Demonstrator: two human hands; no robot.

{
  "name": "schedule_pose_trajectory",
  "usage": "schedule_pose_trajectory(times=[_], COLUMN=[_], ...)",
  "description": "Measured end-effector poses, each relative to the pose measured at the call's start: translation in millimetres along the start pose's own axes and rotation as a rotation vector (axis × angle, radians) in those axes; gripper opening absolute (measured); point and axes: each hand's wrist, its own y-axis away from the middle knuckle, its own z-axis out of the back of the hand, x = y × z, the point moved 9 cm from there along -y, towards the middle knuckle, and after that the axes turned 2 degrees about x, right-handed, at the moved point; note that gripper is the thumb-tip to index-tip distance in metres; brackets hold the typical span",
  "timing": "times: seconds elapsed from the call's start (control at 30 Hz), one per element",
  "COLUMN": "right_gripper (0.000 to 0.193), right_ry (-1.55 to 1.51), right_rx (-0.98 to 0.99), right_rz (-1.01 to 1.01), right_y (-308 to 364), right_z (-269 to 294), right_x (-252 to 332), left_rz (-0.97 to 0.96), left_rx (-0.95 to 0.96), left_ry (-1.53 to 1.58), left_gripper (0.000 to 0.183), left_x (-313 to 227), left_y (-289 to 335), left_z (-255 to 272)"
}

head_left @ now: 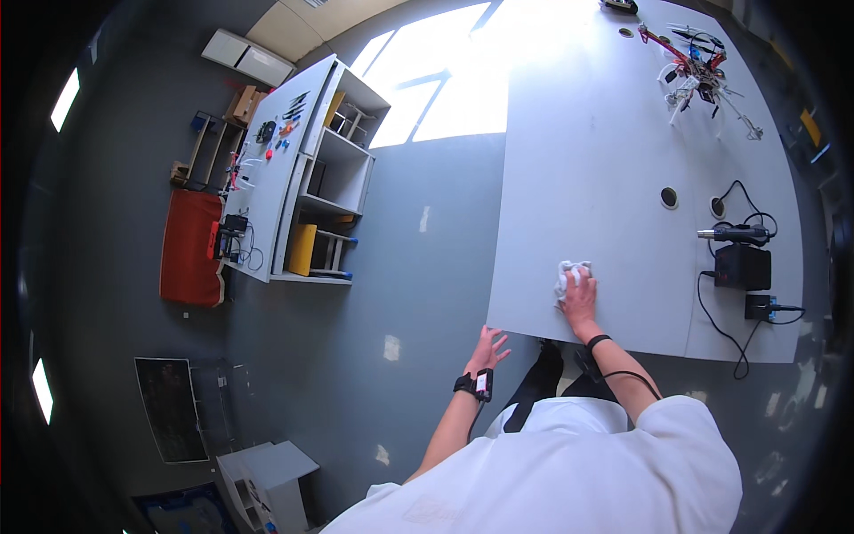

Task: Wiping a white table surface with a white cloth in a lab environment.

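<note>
My right hand (580, 301) presses a crumpled white cloth (569, 274) onto the pale tabletop (569, 187), close to the table's near left corner. Its fingers are bent over the cloth. Off the table's left corner, my left hand (487, 349) hangs in the air with its fingers apart and nothing in them. A band with a small device sits on the left wrist, and a dark band with a cable runs along the right one.
On the table's right stand a black hot-air gun (740, 234), a black box unit (744, 267) and a small adapter (759, 308) with cables. A drone frame (698, 71) stands at the far right. Left across the floor is another workbench (276, 178) with shelves.
</note>
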Motion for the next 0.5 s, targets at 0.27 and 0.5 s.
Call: schedule_pose_trajectory(times=[0.27,0.5], right_gripper=[0.049,0.046], right_ry=[-0.096,-0.105], right_rx=[0.009,0.059], right_rz=[0.201,0.249], right_y=[-0.1,-1.1], right_z=[-46.0,-27.7], right_x=[113.1,113.8], left_rz=[0.068,0.102], left_rx=[0.121,0.156], left_ry=[0.262,0.274], left_gripper=[0.066,0.033], left_x=[-7.1,-11.7], left_y=[5.1,-4.8], left_z=[5.0,5.7])
